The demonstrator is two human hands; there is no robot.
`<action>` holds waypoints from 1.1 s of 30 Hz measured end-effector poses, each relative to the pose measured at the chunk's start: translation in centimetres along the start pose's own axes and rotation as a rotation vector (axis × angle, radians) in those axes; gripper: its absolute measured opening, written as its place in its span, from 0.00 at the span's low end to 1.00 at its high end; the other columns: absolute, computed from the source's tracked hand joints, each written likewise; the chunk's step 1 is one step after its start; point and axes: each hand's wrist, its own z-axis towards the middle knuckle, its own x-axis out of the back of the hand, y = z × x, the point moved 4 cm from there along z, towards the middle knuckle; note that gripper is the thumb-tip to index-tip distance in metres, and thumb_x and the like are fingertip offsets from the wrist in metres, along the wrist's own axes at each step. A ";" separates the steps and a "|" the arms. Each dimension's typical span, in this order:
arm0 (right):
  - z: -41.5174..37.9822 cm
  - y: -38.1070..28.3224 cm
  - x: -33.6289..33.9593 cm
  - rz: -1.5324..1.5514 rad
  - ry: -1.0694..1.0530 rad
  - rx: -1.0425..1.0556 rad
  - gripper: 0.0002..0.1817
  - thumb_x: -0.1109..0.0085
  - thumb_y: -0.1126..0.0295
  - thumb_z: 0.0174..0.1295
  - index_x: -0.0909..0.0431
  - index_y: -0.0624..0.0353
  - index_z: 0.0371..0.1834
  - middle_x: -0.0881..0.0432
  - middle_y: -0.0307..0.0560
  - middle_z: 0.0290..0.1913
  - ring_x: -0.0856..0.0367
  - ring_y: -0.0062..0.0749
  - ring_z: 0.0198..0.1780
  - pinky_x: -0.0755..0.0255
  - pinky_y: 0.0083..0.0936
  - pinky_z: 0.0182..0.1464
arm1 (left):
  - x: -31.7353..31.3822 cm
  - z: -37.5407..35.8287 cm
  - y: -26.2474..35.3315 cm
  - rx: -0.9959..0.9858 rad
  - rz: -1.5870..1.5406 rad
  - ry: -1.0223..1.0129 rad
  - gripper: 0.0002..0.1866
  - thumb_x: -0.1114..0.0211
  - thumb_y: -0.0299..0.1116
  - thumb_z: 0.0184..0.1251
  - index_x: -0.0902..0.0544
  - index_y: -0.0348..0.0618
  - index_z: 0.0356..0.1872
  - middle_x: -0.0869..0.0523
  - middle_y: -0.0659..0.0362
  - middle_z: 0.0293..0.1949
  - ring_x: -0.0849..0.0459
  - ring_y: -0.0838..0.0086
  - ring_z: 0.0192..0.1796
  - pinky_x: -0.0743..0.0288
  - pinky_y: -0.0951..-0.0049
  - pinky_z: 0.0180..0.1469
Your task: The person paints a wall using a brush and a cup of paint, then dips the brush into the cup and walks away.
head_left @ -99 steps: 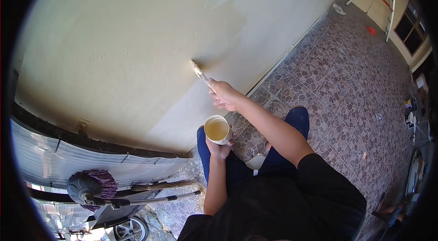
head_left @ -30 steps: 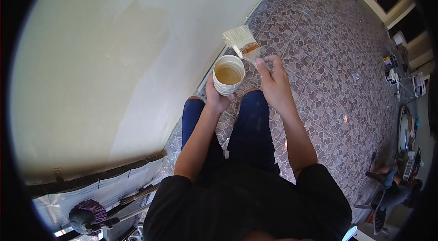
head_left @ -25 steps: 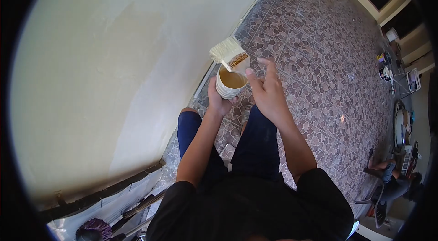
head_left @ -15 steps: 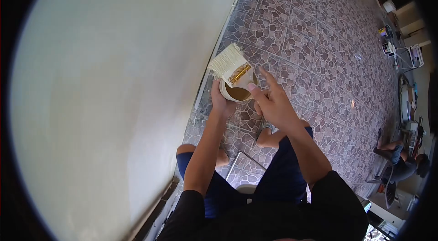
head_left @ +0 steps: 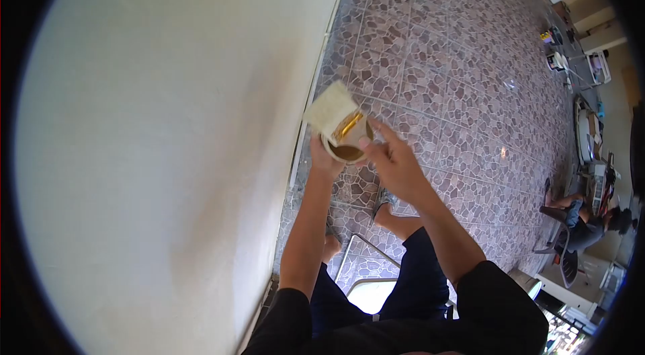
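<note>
A wide brush (head_left: 332,110) with pale bristles and a gold-marked band lies over a round pale container (head_left: 348,156). My right hand (head_left: 393,160) grips the brush by its handle, thumb on top. Around the container's left and lower side is my left hand (head_left: 324,156), its fingers partly hidden behind it. Brownish liquid shows inside the container, below the brush. The bristles point up and left, toward the pale wall (head_left: 168,120), and look slightly blurred.
Stone-patterned floor tiles (head_left: 457,86) run along the wall. A white-topped stool or step (head_left: 371,294) stands between my legs. At the far right a person (head_left: 584,230) sits on a chair, near buckets (head_left: 556,62) and a white folding stand (head_left: 598,68).
The view has shifted, with the far-right items further left. The brush and container sit slightly lower in view, and more of the white stool shows between my legs.
</note>
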 end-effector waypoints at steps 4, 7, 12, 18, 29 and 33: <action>-5.0 -3.4 2.0 0.038 0.019 0.037 0.32 0.42 0.58 0.78 0.36 0.64 0.78 0.10 0.50 0.33 0.13 0.23 0.29 0.24 0.22 0.36 | -7.1 -6.6 -0.4 0.054 0.066 -0.023 0.31 0.56 0.60 0.80 0.22 0.45 0.64 0.14 0.51 0.54 0.12 0.58 0.52 0.14 0.57 0.47; -10.3 -8.1 4.0 0.069 0.022 -0.059 0.32 0.41 0.57 0.77 0.34 0.64 0.77 0.10 0.51 0.33 0.09 0.29 0.37 0.21 0.27 0.45 | -11.0 -11.4 -1.4 0.016 0.198 0.072 0.29 0.55 0.59 0.80 0.22 0.46 0.62 0.14 0.52 0.52 0.12 0.59 0.50 0.13 0.62 0.41; -18.0 -15.2 6.7 0.044 0.035 -0.097 0.32 0.41 0.56 0.77 0.36 0.64 0.76 0.11 0.50 0.31 0.16 0.25 0.22 0.24 0.23 0.27 | -18.0 -17.8 -2.3 0.057 0.241 -0.102 0.29 0.57 0.56 0.82 0.23 0.43 0.63 0.14 0.51 0.51 0.11 0.58 0.47 0.14 0.58 0.39; -24.5 -18.5 6.9 0.052 0.032 -0.115 0.32 0.42 0.54 0.77 0.36 0.66 0.74 0.14 0.46 0.27 0.21 0.25 0.16 0.28 0.23 0.16 | -26.1 -24.6 -0.8 0.201 0.235 -0.207 0.16 0.46 0.42 0.82 0.26 0.44 0.60 0.16 0.56 0.42 0.14 0.69 0.35 0.20 0.74 0.29; -26.4 -21.3 6.9 0.165 0.009 -0.081 0.33 0.38 0.55 0.74 0.35 0.70 0.70 0.16 0.52 0.25 0.20 0.29 0.14 0.24 0.25 0.15 | -24.1 -25.2 0.0 0.194 0.178 -0.246 0.29 0.58 0.58 0.80 0.22 0.44 0.59 0.13 0.53 0.44 0.14 0.60 0.32 0.23 0.64 0.22; -25.2 -22.2 8.0 0.174 -0.049 -0.054 0.33 0.38 0.57 0.74 0.36 0.69 0.71 0.16 0.54 0.25 0.19 0.32 0.14 0.25 0.27 0.15 | -27.6 -24.4 0.4 0.226 0.141 -0.134 0.29 0.57 0.59 0.80 0.20 0.46 0.59 0.13 0.55 0.43 0.14 0.61 0.32 0.24 0.64 0.24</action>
